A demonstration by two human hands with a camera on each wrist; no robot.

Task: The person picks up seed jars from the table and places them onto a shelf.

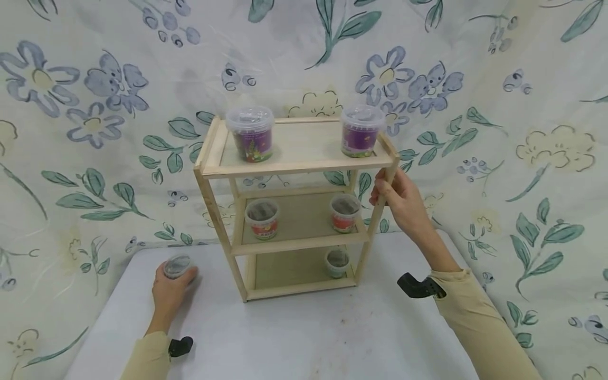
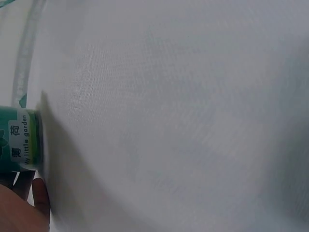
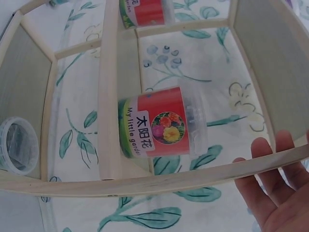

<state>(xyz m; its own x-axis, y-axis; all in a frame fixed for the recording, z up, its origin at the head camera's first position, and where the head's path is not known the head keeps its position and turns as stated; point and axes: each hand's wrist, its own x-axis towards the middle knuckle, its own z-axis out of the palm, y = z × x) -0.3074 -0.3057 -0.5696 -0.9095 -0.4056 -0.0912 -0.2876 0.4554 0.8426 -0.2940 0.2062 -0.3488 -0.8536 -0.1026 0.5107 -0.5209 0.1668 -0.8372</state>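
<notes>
A small three-tier wooden shelf (image 1: 285,170) stands on the table. My right hand (image 1: 404,203) grips its right front post below the top tier; in the right wrist view the fingers (image 3: 263,145) curl over the wooden bar. On the table left of the shelf, my left hand (image 1: 168,298) holds a small plastic tub (image 1: 177,266). Its green side, printed "My little garden", shows in the left wrist view, where the tub (image 2: 18,140) sits at the left edge, partly cut off. The far fingers of the left hand are hidden behind it.
Two purple tubs with clear lids, left (image 1: 254,140) and right (image 1: 362,134), stand on the top tier. Red-labelled tubs, left (image 1: 263,224) and right (image 1: 344,216), occupy the middle tier. Another tub (image 1: 337,264) sits bottom right. A floral cloth (image 1: 119,211) hangs behind.
</notes>
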